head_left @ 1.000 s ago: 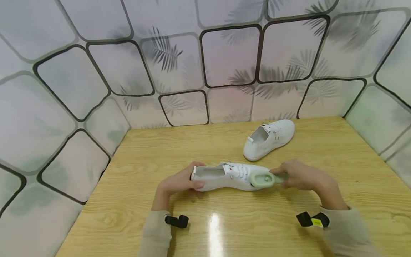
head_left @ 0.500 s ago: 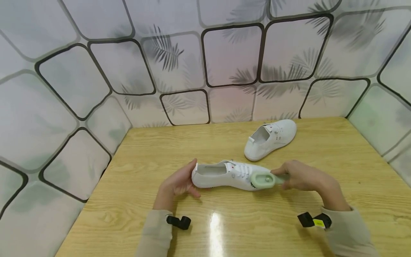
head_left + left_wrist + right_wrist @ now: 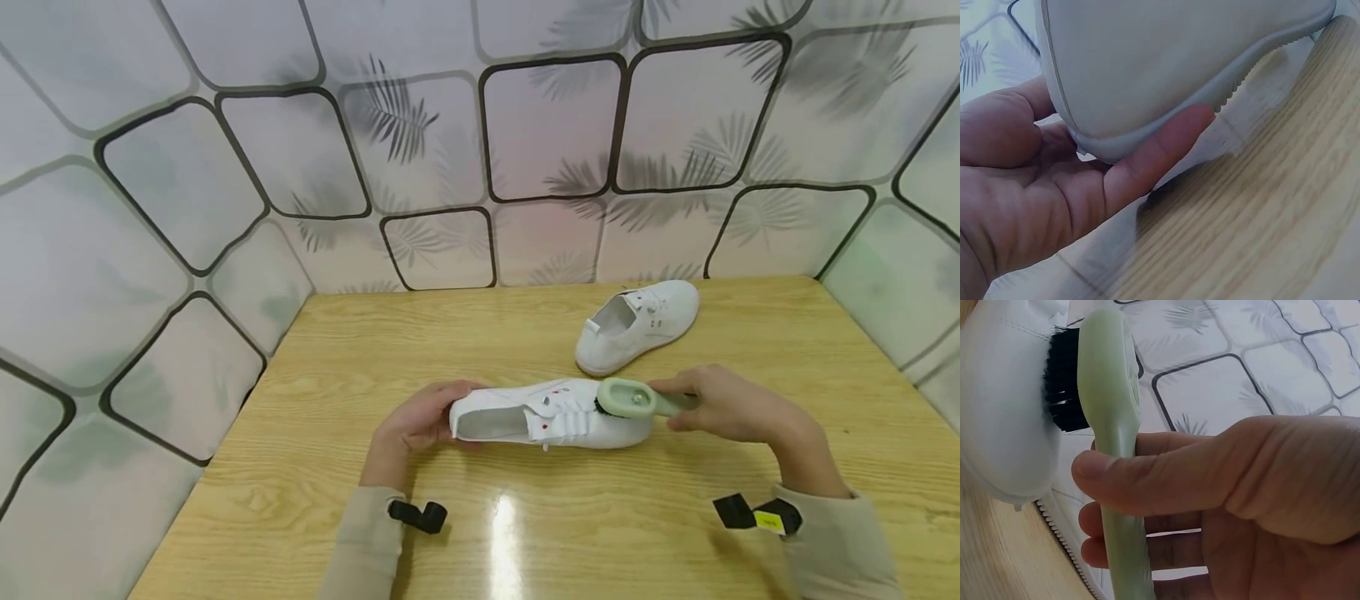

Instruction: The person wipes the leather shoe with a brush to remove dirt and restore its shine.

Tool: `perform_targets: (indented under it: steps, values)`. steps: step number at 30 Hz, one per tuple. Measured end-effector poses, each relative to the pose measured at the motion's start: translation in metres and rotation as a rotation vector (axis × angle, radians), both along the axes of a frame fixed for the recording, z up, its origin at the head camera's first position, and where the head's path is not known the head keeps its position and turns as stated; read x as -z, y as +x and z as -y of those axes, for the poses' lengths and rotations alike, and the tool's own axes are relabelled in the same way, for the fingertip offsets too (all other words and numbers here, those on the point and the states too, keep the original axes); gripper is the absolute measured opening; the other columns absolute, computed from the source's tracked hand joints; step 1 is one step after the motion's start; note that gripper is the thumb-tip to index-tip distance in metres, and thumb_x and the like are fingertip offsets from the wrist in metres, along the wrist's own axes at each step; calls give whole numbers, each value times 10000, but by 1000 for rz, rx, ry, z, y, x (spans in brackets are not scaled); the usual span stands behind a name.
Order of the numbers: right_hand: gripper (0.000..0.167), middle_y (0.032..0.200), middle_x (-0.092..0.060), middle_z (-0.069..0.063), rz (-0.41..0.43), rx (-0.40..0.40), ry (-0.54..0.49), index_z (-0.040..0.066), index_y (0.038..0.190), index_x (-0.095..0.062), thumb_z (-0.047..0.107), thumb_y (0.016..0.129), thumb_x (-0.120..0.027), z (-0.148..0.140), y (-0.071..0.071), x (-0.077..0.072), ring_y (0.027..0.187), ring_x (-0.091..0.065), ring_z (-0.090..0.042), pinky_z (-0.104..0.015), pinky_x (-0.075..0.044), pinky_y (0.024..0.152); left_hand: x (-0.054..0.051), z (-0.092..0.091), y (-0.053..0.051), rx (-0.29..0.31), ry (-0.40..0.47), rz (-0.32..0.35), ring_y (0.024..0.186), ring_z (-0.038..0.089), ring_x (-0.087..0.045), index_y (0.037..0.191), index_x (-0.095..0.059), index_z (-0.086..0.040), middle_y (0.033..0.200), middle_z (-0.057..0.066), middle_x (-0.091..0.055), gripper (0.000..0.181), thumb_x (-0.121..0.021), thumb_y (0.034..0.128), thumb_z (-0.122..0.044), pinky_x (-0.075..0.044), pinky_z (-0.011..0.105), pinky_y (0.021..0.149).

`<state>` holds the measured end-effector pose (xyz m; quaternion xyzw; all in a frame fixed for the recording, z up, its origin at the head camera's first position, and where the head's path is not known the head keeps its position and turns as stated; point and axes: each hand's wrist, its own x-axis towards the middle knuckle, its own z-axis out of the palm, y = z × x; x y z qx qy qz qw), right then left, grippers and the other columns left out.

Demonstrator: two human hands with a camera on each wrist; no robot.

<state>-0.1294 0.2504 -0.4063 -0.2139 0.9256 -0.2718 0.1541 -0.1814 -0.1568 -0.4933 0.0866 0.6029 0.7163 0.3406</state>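
A white lace-up shoe [image 3: 517,400] lies across the middle of the table, its toe to the right and its opening tipped toward me. My left hand [image 3: 427,417] grips its heel; in the left wrist view one finger [image 3: 1163,147] runs under the edge of the sole. With my right hand [image 3: 731,408] I hold a pale green brush [image 3: 630,398] by its handle, thumb [image 3: 1147,478] across it. The brush's dark bristles [image 3: 1065,381] touch the far side of the toe. The left thumb is mostly hidden behind the heel.
A second white shoe [image 3: 637,325] stands farther back, just beyond the toe of the first. The wooden table [image 3: 360,333] ends at a patterned backdrop [image 3: 547,125] behind and on both sides. Each wrist carries a small black camera mount [image 3: 420,517].
My left hand loosened, then took hold of the heel again. The shoe has rolled so its opening faces me more. The brush moved from the toe's near side to its far side.
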Motion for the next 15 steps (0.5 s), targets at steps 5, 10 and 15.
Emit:
perform_targets:
  steps: [5,10,15]
  values:
    - [536,1122,-670,-54,-27,-3,-16,-2,1348,-597,165,865,-761,2,2,-2,863,-539,-172,-285,-453,700,0,2,1,-70,42,-41,925,169,-645,1242,-683,-109,1150,75,-668,289,-486,1043,-180,-561,307,740]
    - [522,1211,-673,-124,-81,-9,-18,8,1346,-602,201,883,-748,5,7,-6,1060,-616,-273,-460,-528,831,2,0,1,-150,65,-54,941,169,-638,1249,-692,-80,1146,57,-679,305,-514,1002,-104,-541,287,758]
    - [518,1211,-678,-141,-147,-25,22,-11,1339,-602,191,884,-747,15,11,-10,1059,-621,-246,-458,-522,846,4,-7,1,-197,58,-52,978,178,-640,1367,-556,39,1196,68,-656,394,-514,1001,-102,-544,298,781]
